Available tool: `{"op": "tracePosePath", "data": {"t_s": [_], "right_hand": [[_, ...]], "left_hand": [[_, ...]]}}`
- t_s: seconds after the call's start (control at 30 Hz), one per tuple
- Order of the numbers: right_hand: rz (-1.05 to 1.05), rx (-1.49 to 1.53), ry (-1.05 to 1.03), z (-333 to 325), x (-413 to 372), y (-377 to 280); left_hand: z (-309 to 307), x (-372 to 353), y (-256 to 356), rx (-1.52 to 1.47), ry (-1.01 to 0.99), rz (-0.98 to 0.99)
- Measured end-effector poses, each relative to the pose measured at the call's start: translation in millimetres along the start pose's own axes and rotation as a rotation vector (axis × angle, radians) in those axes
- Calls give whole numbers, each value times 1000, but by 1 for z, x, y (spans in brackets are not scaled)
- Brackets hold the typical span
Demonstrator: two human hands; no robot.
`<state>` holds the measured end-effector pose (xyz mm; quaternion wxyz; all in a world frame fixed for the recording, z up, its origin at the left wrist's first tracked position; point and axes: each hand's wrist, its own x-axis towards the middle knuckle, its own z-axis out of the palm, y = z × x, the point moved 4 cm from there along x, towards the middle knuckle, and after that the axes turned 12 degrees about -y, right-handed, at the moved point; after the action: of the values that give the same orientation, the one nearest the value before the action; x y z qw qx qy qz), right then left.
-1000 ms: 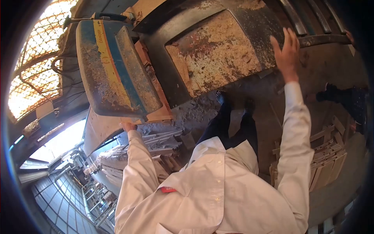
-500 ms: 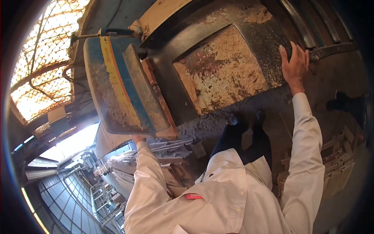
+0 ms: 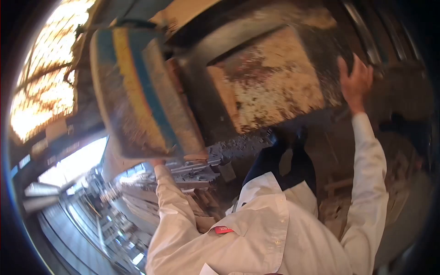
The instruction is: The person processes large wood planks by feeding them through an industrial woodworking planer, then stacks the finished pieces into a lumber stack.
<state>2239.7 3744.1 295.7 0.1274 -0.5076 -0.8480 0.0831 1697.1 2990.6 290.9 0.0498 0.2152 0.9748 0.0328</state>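
Note:
A woodworking machine with a black table frame (image 3: pixel 201 101) fills the upper middle of the head view. Its sunken square panel (image 3: pixel 275 82) is coated in sawdust. To the left sits a blue housing (image 3: pixel 133 96) with a yellow stripe, dusty on its near side. My left hand (image 3: pixel 158 162) is at the lower edge of that housing; its fingers are hidden behind it. My right hand (image 3: pixel 357 85) is at the right end of the black frame, fingers stretched and thumb apart, holding nothing. Blur hides whether it touches the frame.
Stacked wood strips (image 3: pixel 183 183) lie below the housing, near my left forearm. More wood pieces (image 3: pixel 339 201) are on the floor at right. Metal rollers (image 3: pixel 364 34) run at upper right. A mesh window (image 3: pixel 50 64) is at far left.
The view has shifted slightly and blurred. My right hand has moved a little right and down, its fingers still spread. My left hand stays at the housing's lower edge.

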Motion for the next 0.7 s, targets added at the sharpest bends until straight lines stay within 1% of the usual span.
{"op": "tracePosePath", "data": {"t_s": [0.07,0.13,0.2,0.23,0.27,0.3,0.33,0.37,0.4,0.43,0.47,0.5,0.53,0.6,0.63,0.67,0.7], "right_hand": [[70,-95,-101,-7,5,-7],[-16,-115,19,15,9,11],[-43,-92,21,27,20,-6],[-12,-125,20,21,12,14],[31,-95,-43,5,8,5],[100,-88,-111,-7,10,-17],[104,-125,-67,-6,9,-18],[52,-101,-63,-15,3,-21],[60,-181,-37,-4,2,-11],[35,-128,-82,-10,3,-9],[8,-124,-54,-7,0,-4],[94,116,-241,-1,-1,3],[64,117,-203,-1,2,6],[9,139,-159,-6,3,19],[-15,156,-149,-7,6,21],[-39,182,-140,-6,8,19],[-44,125,-110,-3,3,18]], "left_hand": [[1,-14,-9,-12,44,-11],[-1,-24,-8,-50,89,-24],[3,-26,-8,-98,116,7],[3,-22,-5,-117,122,45],[1,-19,-15,-122,115,91],[0,-16,-30,-88,71,111],[2,-1,-38,-16,42,120],[4,7,-52,141,-28,127],[15,15,-61,314,-100,161],[23,22,-68,498,-146,216],[26,24,-73,637,-177,280],[19,25,-73,279,-84,128],[23,22,-69,239,-149,119],[15,29,-55,108,-134,156],[12,22,-41,11,-54,202],[6,20,-32,-20,-5,232],[8,22,-36,103,-25,224]]}}
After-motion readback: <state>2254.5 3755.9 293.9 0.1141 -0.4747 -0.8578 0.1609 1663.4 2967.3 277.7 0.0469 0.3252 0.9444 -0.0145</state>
